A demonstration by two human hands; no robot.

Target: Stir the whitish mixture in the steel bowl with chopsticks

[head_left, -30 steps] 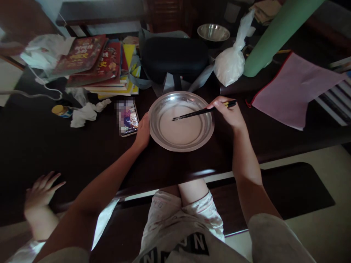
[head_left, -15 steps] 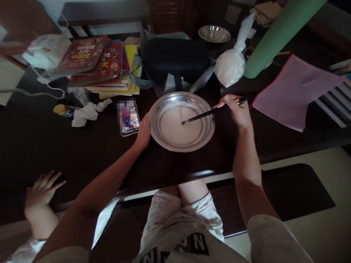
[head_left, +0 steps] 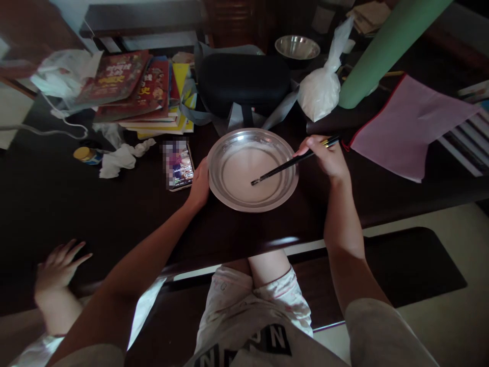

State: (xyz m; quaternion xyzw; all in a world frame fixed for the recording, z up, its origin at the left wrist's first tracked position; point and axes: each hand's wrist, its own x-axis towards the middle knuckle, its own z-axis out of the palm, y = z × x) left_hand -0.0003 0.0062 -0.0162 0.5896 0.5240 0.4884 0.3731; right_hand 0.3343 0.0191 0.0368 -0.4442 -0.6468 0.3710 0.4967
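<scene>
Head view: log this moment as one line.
left hand: on bowl rim | right hand: holds chopsticks, tips in white liquid | phone: left of bowl

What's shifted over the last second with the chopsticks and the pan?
The chopsticks in the right hand swept their tips from the far left of the white liquid toward the near middle. The left hand kept its grip on the rim of the metal pan, which stayed put, as did the phone.

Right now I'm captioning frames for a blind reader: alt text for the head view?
The right hand holds black chopsticks dipped into pale liquid in a steel bowl; the left hand grips its rim. A phone lies beside it on the dark table.
</scene>
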